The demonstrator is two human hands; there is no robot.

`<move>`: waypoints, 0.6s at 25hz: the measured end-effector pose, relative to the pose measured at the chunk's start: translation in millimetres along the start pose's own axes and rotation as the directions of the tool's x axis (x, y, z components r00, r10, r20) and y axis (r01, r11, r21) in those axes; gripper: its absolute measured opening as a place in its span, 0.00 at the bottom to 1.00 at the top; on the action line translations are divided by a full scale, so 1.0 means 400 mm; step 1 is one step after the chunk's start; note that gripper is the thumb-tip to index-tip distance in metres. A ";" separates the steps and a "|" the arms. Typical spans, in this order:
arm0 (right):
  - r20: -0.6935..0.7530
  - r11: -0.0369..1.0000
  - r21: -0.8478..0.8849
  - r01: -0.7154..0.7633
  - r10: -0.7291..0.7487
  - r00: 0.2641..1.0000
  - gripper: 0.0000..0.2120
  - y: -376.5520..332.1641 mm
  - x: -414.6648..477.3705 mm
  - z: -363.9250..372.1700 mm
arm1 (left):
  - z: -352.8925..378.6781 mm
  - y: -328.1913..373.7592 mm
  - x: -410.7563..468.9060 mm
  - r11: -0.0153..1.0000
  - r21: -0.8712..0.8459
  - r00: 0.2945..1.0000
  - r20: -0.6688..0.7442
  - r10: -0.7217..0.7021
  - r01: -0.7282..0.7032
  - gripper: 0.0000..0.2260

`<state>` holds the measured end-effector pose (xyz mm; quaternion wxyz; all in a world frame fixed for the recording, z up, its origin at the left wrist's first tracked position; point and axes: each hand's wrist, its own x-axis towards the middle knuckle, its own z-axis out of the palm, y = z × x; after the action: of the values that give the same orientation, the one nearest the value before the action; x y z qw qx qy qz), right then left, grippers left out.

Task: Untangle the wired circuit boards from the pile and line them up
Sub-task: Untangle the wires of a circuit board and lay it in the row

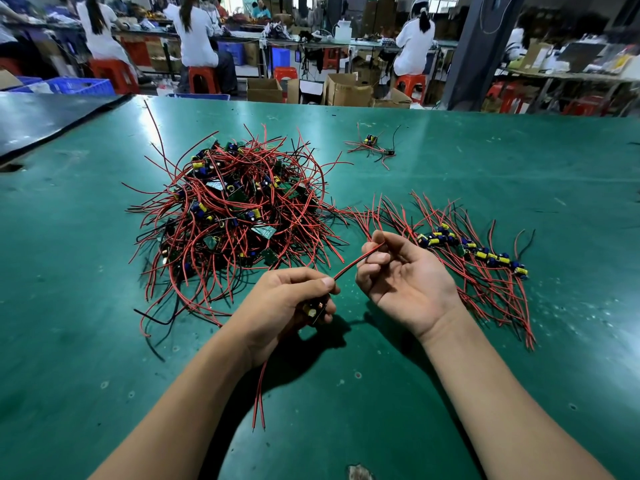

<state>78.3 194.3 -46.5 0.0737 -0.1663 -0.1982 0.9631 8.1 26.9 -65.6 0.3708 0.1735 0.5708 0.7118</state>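
The left hand [287, 299] is curled round one small board [313, 311], and its thumb presses down on a red wire [353, 263] coming from it. The right hand [405, 275] is palm up, half open, and pinches the far end of that same wire. More red wires [259, 393] hang down under the left hand. The big tangled pile [235, 209] sits on the green surface [519, 168] just past the left hand. A row of boards [474, 251] lies just beyond the right hand.
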 end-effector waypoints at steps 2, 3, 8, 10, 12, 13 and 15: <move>0.010 1.000 -0.007 -0.013 0.013 1.000 0.13 0.003 0.004 -0.005 | -0.002 0.000 0.002 1.000 -0.002 1.000 -0.011 -0.002 0.002 0.05; -0.015 0.998 -0.060 -0.008 0.007 1.000 0.14 0.004 0.007 -0.008 | -0.003 0.000 0.003 1.000 -0.004 1.000 -0.018 -0.001 0.001 0.05; -0.204 0.792 -0.594 0.139 -0.316 0.926 0.15 0.026 0.035 -0.043 | -0.006 -0.002 0.005 1.000 -0.004 0.999 -0.036 -0.001 0.000 0.06; -0.134 0.725 -0.673 0.143 -0.310 0.941 0.17 0.030 0.034 -0.046 | -0.003 -0.004 0.005 1.000 -0.011 0.999 -0.047 -0.005 0.004 0.06; -0.037 0.674 -0.730 0.115 -0.207 0.978 0.21 0.041 0.027 -0.041 | -0.001 -0.004 0.005 1.000 -0.023 0.998 -0.058 -0.011 0.009 0.05; 0.003 0.660 -0.745 0.099 -0.145 0.989 0.22 0.051 0.024 -0.040 | 0.001 -0.004 0.006 1.000 -0.021 0.998 -0.061 -0.012 0.011 0.05; 0.057 0.669 -0.738 0.084 -0.062 0.996 0.20 0.071 0.019 -0.039 | 0.000 -0.003 0.005 1.000 -0.014 0.998 -0.069 -0.014 0.013 0.05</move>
<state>74.4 175.6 -73.9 0.0360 -0.1607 -0.5784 0.7989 7.2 28.4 -67.2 0.3570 0.1426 0.5796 0.7185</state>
